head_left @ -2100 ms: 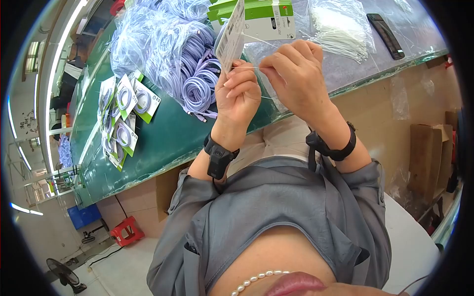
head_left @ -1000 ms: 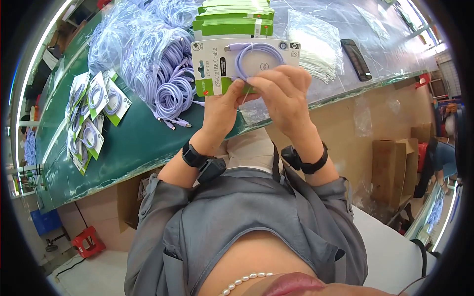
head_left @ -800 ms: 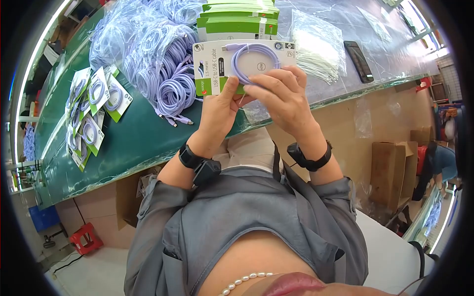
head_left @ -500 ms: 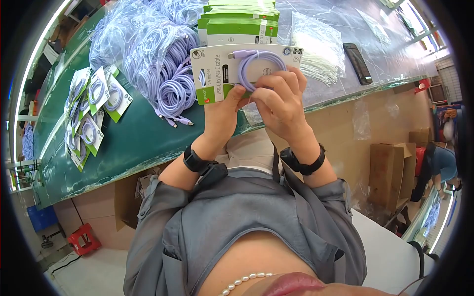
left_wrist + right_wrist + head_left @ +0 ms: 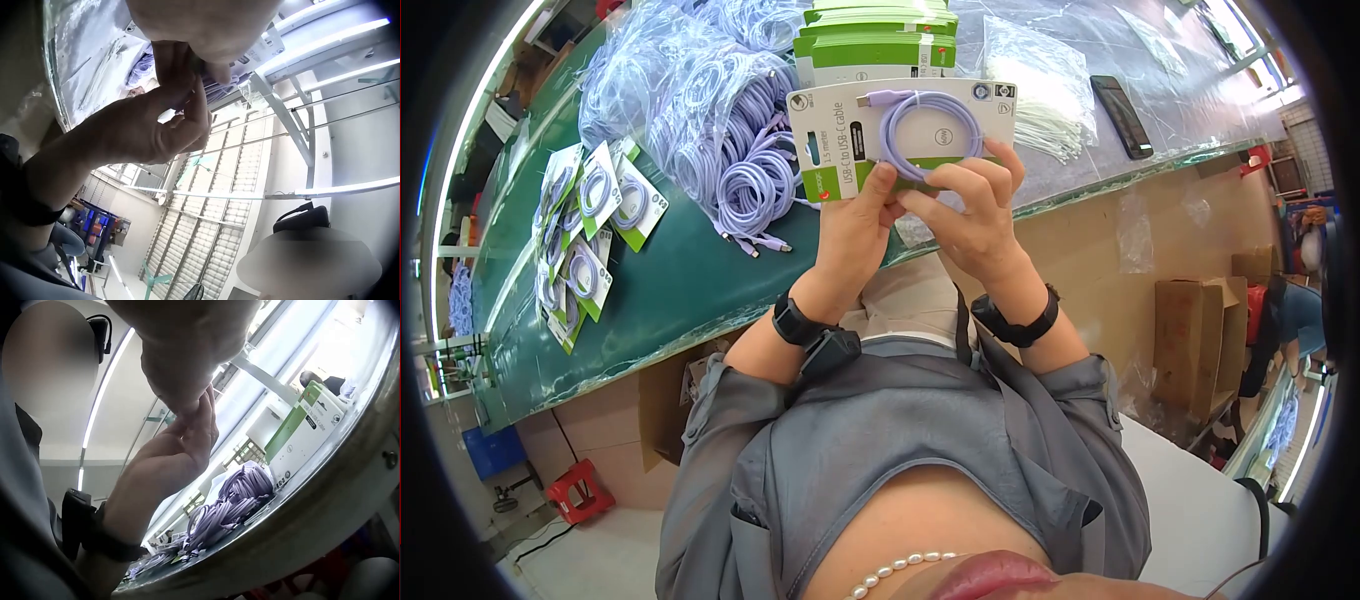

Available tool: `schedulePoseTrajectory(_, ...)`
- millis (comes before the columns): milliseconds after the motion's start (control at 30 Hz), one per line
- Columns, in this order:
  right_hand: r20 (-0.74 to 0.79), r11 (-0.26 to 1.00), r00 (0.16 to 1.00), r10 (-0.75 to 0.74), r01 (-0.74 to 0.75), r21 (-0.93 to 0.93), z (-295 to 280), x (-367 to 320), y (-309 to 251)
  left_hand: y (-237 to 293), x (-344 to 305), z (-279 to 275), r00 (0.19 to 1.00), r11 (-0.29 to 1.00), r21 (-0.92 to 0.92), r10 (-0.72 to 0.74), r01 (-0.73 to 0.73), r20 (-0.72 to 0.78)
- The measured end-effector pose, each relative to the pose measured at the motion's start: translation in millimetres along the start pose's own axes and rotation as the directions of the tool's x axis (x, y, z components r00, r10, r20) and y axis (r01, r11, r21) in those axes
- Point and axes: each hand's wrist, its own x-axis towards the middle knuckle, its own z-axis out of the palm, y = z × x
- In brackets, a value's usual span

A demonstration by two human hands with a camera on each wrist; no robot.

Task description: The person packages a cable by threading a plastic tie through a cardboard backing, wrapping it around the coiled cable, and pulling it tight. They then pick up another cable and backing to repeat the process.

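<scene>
One cable card (image 5: 900, 128) between left hand (image 5: 852, 228), right hand (image 5: 968, 218)

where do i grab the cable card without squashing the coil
Pinch the cable card at its lower edge, from below, thumb in front, fingers behind: it is flat and the purple coil fills its right half. The left hand pinches there.

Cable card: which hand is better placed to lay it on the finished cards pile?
Left, probably. The left hand pinches the cable card at its lower edge and is nearer the finished cards; the right hand has its fingers curled over the cable loop.
</scene>
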Motion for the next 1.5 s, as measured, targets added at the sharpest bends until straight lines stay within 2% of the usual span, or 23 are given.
schedulePoseTrajectory(133,-0.075,0.997,0.997,-0.020,0.026,0.079,0.1,-0.8,8.2,8.4,-7.5,6.7,0.999,0.994,0.101,0.046,-0.046,0.001)
schedulePoseTrajectory(167,-0.121,0.997,0.992,0.019,-0.010,0.071,0.7,-3.1,4.7,13.3,-5.5,7.0,0.999,0.994,0.099,0.055,-0.055,0.003)
schedulePoseTrajectory(200,-0.168,0.997,0.984,0.055,-0.045,0.064,1.6,-5.2,1.1,20.1,-2.2,6.1,0.935,0.870,0.357,0.274,-0.341,0.225)
schedulePoseTrajectory(233,-0.215,0.995,0.972,0.092,-0.081,0.058,2.6,-6.0,-1.2,26.8,0.9,5.5,0.786,0.608,0.507,0.390,-0.611,0.480)
schedulePoseTrajectory(267,-0.217,0.996,0.973,0.083,-0.073,0.053,3.9,-5.2,-2.1,31.5,3.2,6.6,0.580,0.259,0.520,0.383,-0.814,0.719)
schedulePoseTrajectory(367,-0.302,0.973,0.928,0.220,-0.187,0.135,6.5,-2.7,-4.2,39.3,4.6,15.5,0.569,0.227,0.522,0.360,-0.822,0.739)
schedulePoseTrajectory(400,-0.305,0.975,0.928,0.213,-0.180,0.133,7.0,-3.2,-2.2,42.7,5.2,17.7,0.567,0.211,0.526,0.342,-0.824,0.750)
schedulePoseTrajectory(433,-0.263,0.960,0.932,0.249,-0.201,0.197,6.0,-5.6,-9.9,46.2,6.3,19.5,0.562,0.208,0.523,0.345,-0.826,0.751)
schedulePoseTrajectory(533,-0.115,0.886,0.933,0.342,-0.279,0.370,13.0,-6.5,-8.0,53.2,8.7,23.3,0.457,0.007,0.479,0.314,-0.878,0.832)
schedulePoseTrajectory(633,0.053,0.773,0.915,0.399,-0.367,0.518,6.6,-18.9,-22.6,56.6,10.9,25.7,0.452,0.049,0.466,0.350,-0.884,0.821)
schedulePoseTrajectory(700,0.169,0.677,0.893,0.418,-0.430,0.597,24.7,-9.5,-7.1,57.7,10.6,27.8,0.449,0.069,0.458,0.368,-0.886,0.814)
schedulePoseTrajectory(800,0.337,0.511,0.841,0.422,-0.528,0.678,12.8,-27.4,-24.0,55.5,6.0,33.8,0.495,0.136,0.490,0.444,-0.861,0.747)
schedulePoseTrajectory(867,0.445,0.386,0.798,0.406,-0.591,0.708,8.7,-37.2,-32.3,53.2,3.0,33.5,0.505,0.150,0.494,0.443,-0.857,0.741)
schedulePoseTrajectory(933,0.549,0.253,0.749,0.371,-0.651,0.716,5.5,-46.5,-36.1,52.2,0.2,34.9,0.529,0.177,0.508,0.442,-0.843,0.725)
schedulePoseTrajectory(967,0.598,0.183,0.722,0.347,-0.678,0.712,-37.5,-61.4,-45.2,51.8,-0.3,35.9,0.531,0.179,0.508,0.439,-0.842,0.725)
schedulePoseTrajectory(1000,0.644,0.114,0.694,0.321,-0.704,0.701,-36.1,-65.5,-45.2,51.1,-0.6,36.9,0.519,0.205,0.481,0.438,-0.852,0.734)
schedulePoseTrajectory(1033,0.688,0.043,0.665,0.291,-0.727,0.685,0.6,-62.2,-42.7,51.1,-0.9,38.9,0.509,0.231,0.454,0.436,-0.861,0.743)
schedulePoseTrajectory(1100,0.765,-0.099,0.604,0.223,-0.767,0.634,-16.3,-75.4,-50.2,52.0,-2.0,41.0,0.504,0.266,0.428,0.428,-0.864,0.751)
schedulePoseTrajectory(1167,0.827,-0.234,0.544,0.138,-0.794,0.561,-12.2,-81.6,-48.6,53.9,-2.9,40.9,0.490,0.232,0.432,0.411,-0.871,0.768)
schedulePoseTrajectory(1200,0.829,-0.238,0.541,0.139,-0.795,0.559,-11.9,-84.9,-49.4,54.2,-3.1,40.0,0.483,0.213,0.434,0.404,-0.875,0.777)
schedulePoseTrajectory(1367,0.797,-0.623,0.602,0.038,-0.609,0.490,-10.4,-59.5,-58.1,54.5,0.0,35.9,0.454,0.161,0.426,0.394,-0.890,0.800)
schedulePoseTrajectory(1467,0.759,-0.802,0.651,-0.011,-0.460,0.382,-10.9,-43.8,-57.6,55.1,-3.4,37.3,0.594,0.298,0.516,0.335,-0.803,0.732)
schedulePoseTrajectory(1500,0.744,-0.851,0.668,-0.023,-0.405,0.336,-11.3,-39.1,-57.6,55.1,-3.9,37.4,0.594,0.297,0.516,0.335,-0.803,0.732)
